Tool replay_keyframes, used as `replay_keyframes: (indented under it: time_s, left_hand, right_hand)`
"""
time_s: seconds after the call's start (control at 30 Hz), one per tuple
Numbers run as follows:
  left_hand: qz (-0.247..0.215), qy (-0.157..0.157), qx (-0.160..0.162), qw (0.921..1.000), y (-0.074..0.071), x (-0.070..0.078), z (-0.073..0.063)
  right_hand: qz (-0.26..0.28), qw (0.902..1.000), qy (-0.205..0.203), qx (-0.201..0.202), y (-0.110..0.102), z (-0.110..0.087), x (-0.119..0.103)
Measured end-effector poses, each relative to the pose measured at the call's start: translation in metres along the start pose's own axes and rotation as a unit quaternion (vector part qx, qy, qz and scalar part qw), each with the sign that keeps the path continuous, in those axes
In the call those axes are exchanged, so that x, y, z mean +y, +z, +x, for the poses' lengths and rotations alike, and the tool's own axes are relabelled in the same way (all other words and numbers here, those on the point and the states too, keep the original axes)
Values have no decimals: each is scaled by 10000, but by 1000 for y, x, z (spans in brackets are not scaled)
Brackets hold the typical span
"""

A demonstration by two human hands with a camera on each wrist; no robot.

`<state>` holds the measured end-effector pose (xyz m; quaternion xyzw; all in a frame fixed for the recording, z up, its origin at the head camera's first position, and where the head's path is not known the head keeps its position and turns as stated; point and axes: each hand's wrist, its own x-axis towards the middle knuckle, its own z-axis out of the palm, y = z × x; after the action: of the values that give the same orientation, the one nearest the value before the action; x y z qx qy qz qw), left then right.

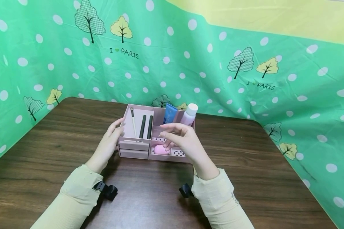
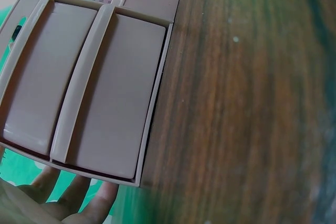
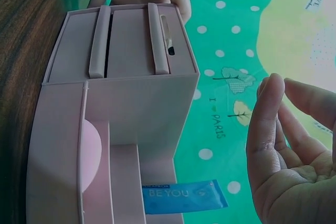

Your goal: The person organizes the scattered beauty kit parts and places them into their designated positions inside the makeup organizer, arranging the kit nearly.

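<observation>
A pink desk organizer [image 1: 134, 146] stands on the table, with two drawers at its front left. My left hand [image 1: 107, 143] rests against the organizer's left side; its fingers [image 2: 73, 195] lie along that wall in the left wrist view. Above the right-hand compartments hovers my right hand [image 1: 184, 140], fingers bent and thumb near the index finger, with nothing visible between them. Below it a pink makeup sponge [image 1: 161, 149] sits in a front compartment. Behind stand a blue tube [image 1: 170, 114] and a white-capped bottle [image 1: 189, 115]. The right hand [image 3: 289, 156] is apart from the organizer in the right wrist view.
In the organizer's top left tray lie a makeup brush [image 1: 133, 122] and two dark pens or pencils [image 1: 143, 126]. The dark wooden table [image 1: 261, 178] extends around it. A green dotted cloth [image 1: 189, 63] hangs behind and at the sides.
</observation>
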<state>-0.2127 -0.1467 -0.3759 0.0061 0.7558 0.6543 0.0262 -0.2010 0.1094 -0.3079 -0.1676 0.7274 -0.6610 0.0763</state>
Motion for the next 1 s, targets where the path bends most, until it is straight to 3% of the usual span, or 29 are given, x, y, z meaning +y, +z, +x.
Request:
replay_keyframes:
  time_s: [0.37, 1.0]
  left_hand:
    - [-109, 53, -5, 9999, -1, -3, 0]
    - [-55, 109, 20, 9999, -1, -3, 1]
  right_hand:
    - [-448, 9989, 33, -164, 10, 0, 6]
    - [-344, 9994, 38, 20, 7, 1, 2]
